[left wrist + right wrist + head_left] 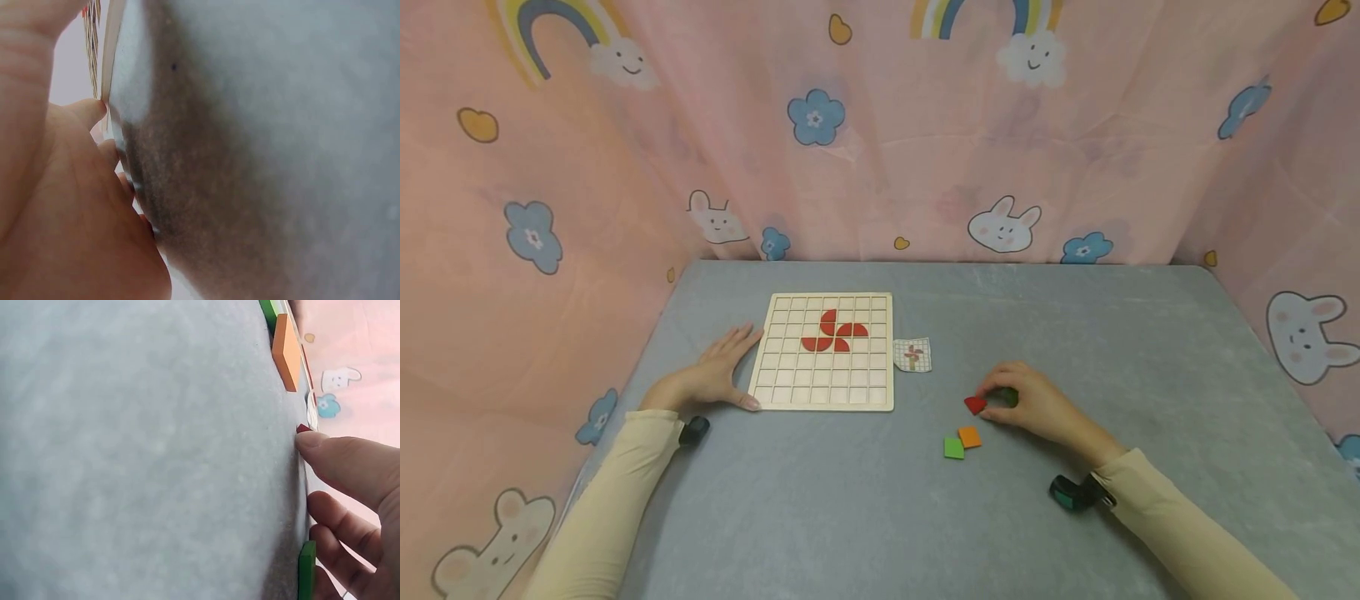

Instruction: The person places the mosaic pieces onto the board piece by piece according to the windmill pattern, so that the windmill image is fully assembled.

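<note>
A cream wooden grid board (820, 375) lies on the table, with several red quarter-circle pieces (828, 327) set in a pinwheel in its cells. My left hand (711, 373) rests at the board's left edge, fingers spread, thumb at the near corner. To the right, my right hand (1033, 404) pinches a red piece (975, 405) between thumb and fingertips, low at the tabletop. In the right wrist view, only a corner of that red piece (303, 428) shows past the thumb. A dark green piece (1011, 397) is beneath the curve of the right hand, partly covered by it.
A small paper card (922, 355) printed with a pinwheel pattern lies against the board's right edge. An orange square (970, 437) and a light green square (953, 448) touch in front of the right hand. Pink printed curtains (880, 167) surround the grey table (850, 508).
</note>
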Demonstrator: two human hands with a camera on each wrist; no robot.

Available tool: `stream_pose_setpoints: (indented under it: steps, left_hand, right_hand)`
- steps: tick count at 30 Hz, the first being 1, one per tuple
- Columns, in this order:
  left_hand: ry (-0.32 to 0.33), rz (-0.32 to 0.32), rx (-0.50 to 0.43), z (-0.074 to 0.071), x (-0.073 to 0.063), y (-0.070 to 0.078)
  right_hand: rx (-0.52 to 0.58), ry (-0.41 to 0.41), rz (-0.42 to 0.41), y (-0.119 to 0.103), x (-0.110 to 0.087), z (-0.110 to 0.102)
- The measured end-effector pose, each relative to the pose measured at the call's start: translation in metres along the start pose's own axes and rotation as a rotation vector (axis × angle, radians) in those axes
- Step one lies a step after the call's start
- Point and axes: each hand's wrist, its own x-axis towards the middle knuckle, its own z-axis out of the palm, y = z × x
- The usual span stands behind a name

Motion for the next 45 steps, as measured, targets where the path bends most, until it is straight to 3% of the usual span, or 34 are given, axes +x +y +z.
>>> stream_pose_setpoints:
  steps: [7, 20, 28, 45]
  left_hand:
    - [-0.006, -0.012, 0.005, 0.001, 0.001, -0.002]
    - [-0.007, -0.019, -0.005, 0.0, 0.001, -0.003]
    - [-0.014, -0.03, -0.012, -0.001, 0.0, 0.0]
    - [-0.015, -0.025, -0.003, -0.002, 0.0, 0.001]
  right_hand:
    - [0.003, -0.044, 0.011, -0.002, 0.004, -0.001]
    - [0.005, -0.032, 0.003, -0.006, 0.009, 0.001]
    - [0.003, -0.021, 0.032, -0.023, 0.033, 0.011]
    - [0.036, 0.039, 0.003, -0.053, 0.084, 0.041]
